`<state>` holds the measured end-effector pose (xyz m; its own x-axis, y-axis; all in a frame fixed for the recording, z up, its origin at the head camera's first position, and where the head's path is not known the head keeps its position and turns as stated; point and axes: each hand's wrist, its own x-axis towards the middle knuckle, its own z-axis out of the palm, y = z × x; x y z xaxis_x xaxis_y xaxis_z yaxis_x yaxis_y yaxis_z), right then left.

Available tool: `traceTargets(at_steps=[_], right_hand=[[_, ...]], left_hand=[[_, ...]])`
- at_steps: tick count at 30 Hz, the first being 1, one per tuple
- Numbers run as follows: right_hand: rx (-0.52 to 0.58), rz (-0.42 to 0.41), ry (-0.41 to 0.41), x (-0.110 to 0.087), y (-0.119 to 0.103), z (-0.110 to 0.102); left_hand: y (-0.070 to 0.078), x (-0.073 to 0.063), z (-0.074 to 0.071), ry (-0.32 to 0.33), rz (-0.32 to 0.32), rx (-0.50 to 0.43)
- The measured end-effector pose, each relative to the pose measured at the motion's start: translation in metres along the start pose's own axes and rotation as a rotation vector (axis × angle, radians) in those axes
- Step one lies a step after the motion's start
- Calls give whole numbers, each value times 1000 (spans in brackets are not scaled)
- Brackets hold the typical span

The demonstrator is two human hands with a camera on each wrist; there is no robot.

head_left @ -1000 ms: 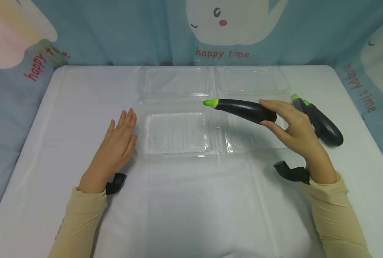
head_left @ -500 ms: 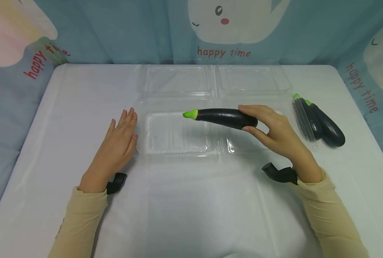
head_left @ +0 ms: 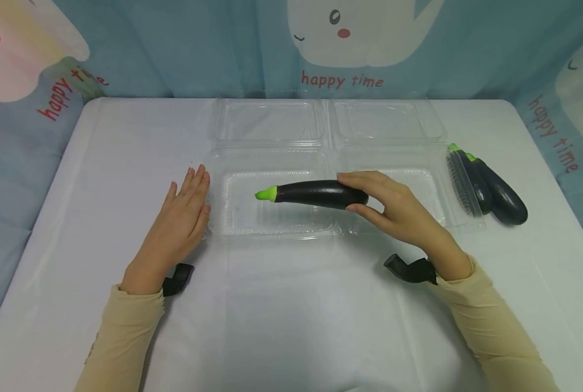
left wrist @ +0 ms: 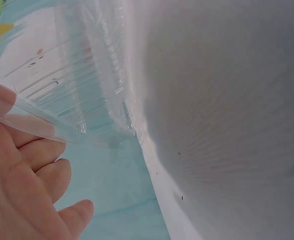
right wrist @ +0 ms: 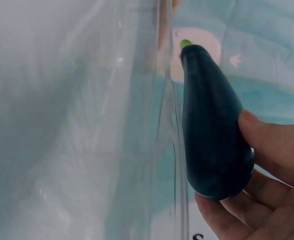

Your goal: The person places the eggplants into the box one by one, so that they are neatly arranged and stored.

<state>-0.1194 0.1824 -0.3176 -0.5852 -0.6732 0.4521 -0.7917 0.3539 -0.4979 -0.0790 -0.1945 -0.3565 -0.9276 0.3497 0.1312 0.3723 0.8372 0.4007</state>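
My right hand (head_left: 394, 209) holds a dark eggplant (head_left: 316, 194) by its thick end, thumb on one side and fingers on the other. Its green stem points left over the left clear plastic container (head_left: 272, 235). In the right wrist view, the eggplant (right wrist: 212, 120) appears close beside a clear container wall (right wrist: 137, 120). My left hand (head_left: 176, 218) rests palm down at that container's left edge with fingers extended. From the left wrist, the container's rim (left wrist: 47, 127) crosses the fingers of the left hand (left wrist: 27, 175). The container's ribbed side stands above them.
A second clear container (head_left: 409, 163) adjoins the first on its right. Both lids (head_left: 272, 121) lie open toward the back. Two more eggplants (head_left: 502, 190) lie at the right, one partly behind a clear ribbed wall. A blue printed curtain (head_left: 174, 49) borders the white table (head_left: 281, 316).
My right hand has carried the eggplant leftward and nearer, from over the right container to over the left one, and it has turned nearly level. The left hand stays in place.
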Motion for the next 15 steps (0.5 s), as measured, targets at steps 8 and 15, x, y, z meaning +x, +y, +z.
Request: traceTargets(at_steps=[8,15], right_hand=[[39,-23,-60,11,-10,14],[49,16,-106,14,-13,24]], left_hand=[[0,0,0,18,7,21],[0,0,0,17,8,19]])
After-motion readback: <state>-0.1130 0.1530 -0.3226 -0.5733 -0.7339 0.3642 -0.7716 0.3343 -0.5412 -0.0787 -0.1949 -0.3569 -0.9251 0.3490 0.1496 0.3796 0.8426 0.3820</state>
